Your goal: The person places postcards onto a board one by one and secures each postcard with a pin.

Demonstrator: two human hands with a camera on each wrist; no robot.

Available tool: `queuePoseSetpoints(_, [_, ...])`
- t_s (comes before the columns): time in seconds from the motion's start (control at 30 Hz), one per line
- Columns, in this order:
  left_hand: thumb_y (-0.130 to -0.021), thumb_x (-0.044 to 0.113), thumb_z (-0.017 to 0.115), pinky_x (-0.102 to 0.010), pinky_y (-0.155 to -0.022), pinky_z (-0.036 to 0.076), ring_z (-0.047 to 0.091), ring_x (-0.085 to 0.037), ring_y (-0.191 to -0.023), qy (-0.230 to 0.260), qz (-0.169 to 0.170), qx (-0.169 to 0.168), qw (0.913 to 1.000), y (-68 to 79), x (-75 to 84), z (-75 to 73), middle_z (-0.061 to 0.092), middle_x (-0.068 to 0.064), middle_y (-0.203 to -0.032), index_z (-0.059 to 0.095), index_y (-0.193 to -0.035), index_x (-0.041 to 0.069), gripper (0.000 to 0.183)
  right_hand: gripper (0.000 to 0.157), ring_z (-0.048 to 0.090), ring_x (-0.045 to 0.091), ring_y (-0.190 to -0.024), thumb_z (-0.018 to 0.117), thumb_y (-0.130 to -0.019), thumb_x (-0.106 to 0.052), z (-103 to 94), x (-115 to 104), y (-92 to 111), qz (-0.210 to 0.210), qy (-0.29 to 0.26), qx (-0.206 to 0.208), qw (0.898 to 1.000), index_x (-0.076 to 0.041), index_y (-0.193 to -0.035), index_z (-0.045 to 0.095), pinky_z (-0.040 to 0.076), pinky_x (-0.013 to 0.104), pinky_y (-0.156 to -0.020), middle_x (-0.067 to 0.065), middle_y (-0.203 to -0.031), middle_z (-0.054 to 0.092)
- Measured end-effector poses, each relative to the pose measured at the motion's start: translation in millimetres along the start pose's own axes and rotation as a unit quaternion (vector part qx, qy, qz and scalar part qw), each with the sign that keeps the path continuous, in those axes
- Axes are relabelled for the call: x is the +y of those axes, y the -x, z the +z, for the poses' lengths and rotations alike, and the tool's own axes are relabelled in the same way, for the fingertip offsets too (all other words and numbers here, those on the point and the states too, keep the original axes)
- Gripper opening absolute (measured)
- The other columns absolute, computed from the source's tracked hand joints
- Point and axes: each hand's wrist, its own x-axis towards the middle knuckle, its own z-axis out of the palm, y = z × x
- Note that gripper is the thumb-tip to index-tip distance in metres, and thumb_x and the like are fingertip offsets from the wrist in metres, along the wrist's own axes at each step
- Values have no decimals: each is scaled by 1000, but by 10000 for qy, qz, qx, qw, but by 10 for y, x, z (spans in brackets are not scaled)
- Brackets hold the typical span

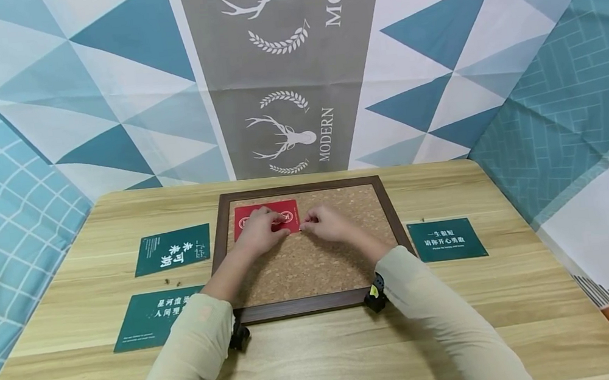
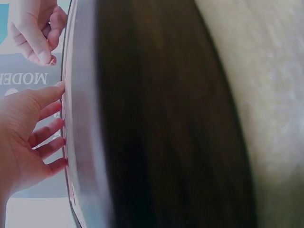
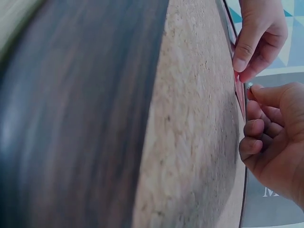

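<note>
1. The left hand (image 1: 261,232) lies across a red card (image 1: 292,207), fingers spread and loosely bent, their tips against its face.
2. The right hand (image 1: 331,224) pinches a tiny pin (image 3: 250,86) between thumb and forefinger at the card's lower right corner; whether its point touches the cork cannot be told.
3. The card rests in the upper left of a cork board (image 1: 302,276), edged by a dark frame (image 1: 310,304).
4. Pale sleeves (image 1: 431,300) reach in from below, a black device (image 1: 375,296) at each wrist.
5. Beside the board on a wood-grain desk (image 1: 321,366), two teal cards (image 1: 149,266) lie to the left, with small dark bits (image 1: 172,282) between them; a third teal card (image 1: 448,252) lies to the right.
6. Behind the desk hangs a patterned backdrop (image 1: 287,72) of triangles, deer heads and the word "MODERN."
</note>
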Motion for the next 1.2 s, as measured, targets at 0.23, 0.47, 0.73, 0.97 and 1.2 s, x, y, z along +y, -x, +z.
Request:
queuePoseSetpoints(0.23, [-84, 28, 69, -43, -97, 43, 52, -29, -110, 6, 21, -49, 10000, -3, 16, -1, 59, -13, -112, 66, -114, 6, 38, 15, 50, 9, -66, 59, -92, -15, 31, 7, -29, 180, 55, -85, 9998, -5, -89, 70, 39, 19, -59, 5, -82, 65])
queuePoseSetpoints(0.47, [-85, 29, 69, -44, -97, 43, 52, -29, -110, -59, 50, -18, 10000, -15, 6, 15, 59, -13, -111, 67, -113, 6, 36, 16, 50, 9, -65, 59, -91, -15, 40, 2, -66, 313, 81, -150, 9994, -4, -89, 70, 39, 19, -58, 6, -82, 66])
queuePoseSetpoints(0.73, [-84, 27, 69, -44, -98, 43, 52, -30, -111, -42, 115, -18, 9999, -9, 11, 7, 60, -13, -111, 67, -112, 5, 35, 17, 42, 7, -58, 58, -91, -12, 30, -10, -97, 482, -101, -251, 9985, -1, -86, 69, 33, 18, -53, -2, -68, 54])
queuePoseSetpoints(0.97, [-84, 27, 70, -44, -98, 43, 52, -30, -111, -71, 66, -52, 9999, 4, 26, -22, 60, -13, -111, 67, -112, 5, 36, 17, 42, 7, -58, 59, -91, -14, 23, -32, -116, 657, -122, -313, 9973, -2, -83, 68, 33, 18, -53, -4, -65, 50])
queuePoseSetpoints(1.2, [-83, 27, 71, -43, -98, 43, 52, -29, -110, -31, 46, -34, 10000, 10, 21, -32, 60, -13, -111, 67, -113, 6, 37, 19, 41, 7, -58, 59, -92, -17, 26, -48, -133, 720, -121, -354, 9967, -5, -78, 64, 33, 19, -53, -4, -65, 49])
